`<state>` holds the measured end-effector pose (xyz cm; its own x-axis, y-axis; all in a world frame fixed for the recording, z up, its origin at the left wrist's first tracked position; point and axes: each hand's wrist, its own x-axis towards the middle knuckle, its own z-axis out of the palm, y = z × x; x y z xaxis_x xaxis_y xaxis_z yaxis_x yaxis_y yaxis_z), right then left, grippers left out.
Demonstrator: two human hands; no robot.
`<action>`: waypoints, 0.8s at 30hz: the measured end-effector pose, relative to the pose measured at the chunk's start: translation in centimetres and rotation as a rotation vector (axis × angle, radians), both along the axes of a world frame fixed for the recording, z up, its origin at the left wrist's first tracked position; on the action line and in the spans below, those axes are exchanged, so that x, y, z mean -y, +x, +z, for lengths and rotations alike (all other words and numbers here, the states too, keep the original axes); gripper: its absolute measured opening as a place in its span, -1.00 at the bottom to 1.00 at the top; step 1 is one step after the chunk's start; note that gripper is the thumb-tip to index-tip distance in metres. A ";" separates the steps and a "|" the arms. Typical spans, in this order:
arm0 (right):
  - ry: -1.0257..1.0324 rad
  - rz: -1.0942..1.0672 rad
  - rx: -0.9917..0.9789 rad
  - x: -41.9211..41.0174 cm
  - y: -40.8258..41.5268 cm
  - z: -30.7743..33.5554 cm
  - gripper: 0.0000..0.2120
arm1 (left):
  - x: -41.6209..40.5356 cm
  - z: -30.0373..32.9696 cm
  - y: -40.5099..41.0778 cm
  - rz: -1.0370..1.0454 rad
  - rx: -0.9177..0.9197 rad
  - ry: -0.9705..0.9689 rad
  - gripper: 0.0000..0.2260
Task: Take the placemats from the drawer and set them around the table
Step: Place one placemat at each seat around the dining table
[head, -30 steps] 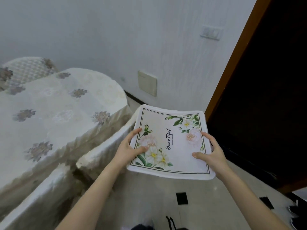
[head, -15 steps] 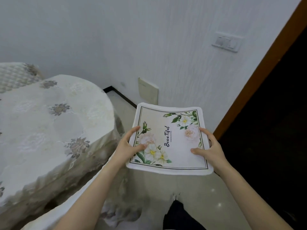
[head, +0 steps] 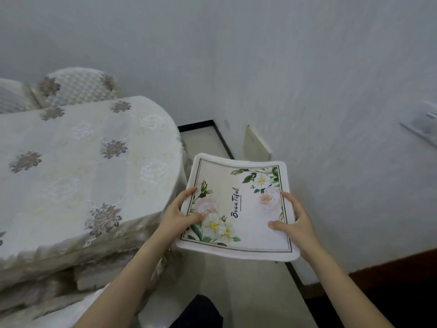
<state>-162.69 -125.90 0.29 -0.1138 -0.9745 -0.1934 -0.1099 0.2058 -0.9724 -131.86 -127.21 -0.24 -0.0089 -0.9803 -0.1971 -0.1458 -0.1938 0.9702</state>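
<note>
A: What were the hands doing?
B: The left hand (head: 178, 215) gripped the left edge of the placemat (head: 238, 209), thumb lying on the printed face and fingers curled round the border. The right hand (head: 296, 223) held the right edge the same way, thumb on top, fingers wrapped over the rim.

A: And where was the placemat?
B: In the air between the two hands, face up and sagging a little across the middle, over the floor (head: 236, 292) and just right of the table (head: 78, 176). It was white-edged, with flowers printed at two corners and script down the centre.

A: What lay around it?
B: The table wore a cream cloth with grey flower motifs; a quilted chair back (head: 80, 87) stood behind it. A white wall (head: 307, 91) rose beyond, with a pale plate (head: 256, 145) low on it
</note>
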 end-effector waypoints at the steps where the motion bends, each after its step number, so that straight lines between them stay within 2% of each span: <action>1: 0.013 0.025 0.001 1.8 0.3 -0.6 -0.21 | 1.0 -0.3 0.2 0.028 -0.001 0.010 -0.43; 8: 0.056 0.215 -0.011 17.0 4.2 -3.1 -0.22 | 10.4 -3.1 3.9 0.195 0.080 0.004 -0.41; 18: 0.037 0.493 -0.079 36.6 10.9 -2.2 -0.22 | 22.7 -1.6 8.7 0.448 0.107 0.023 -0.39; 24: 0.059 0.679 -0.065 47.1 13.6 -3.5 -0.24 | 28.9 -3.2 9.0 0.598 0.142 0.069 -0.39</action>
<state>-149.07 -172.98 -3.24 0.5054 -0.8223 -0.2616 -0.2909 0.1231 -0.9488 -122.86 -156.07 -3.44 0.5694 -0.7923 -0.2191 -0.1190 -0.3432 0.9317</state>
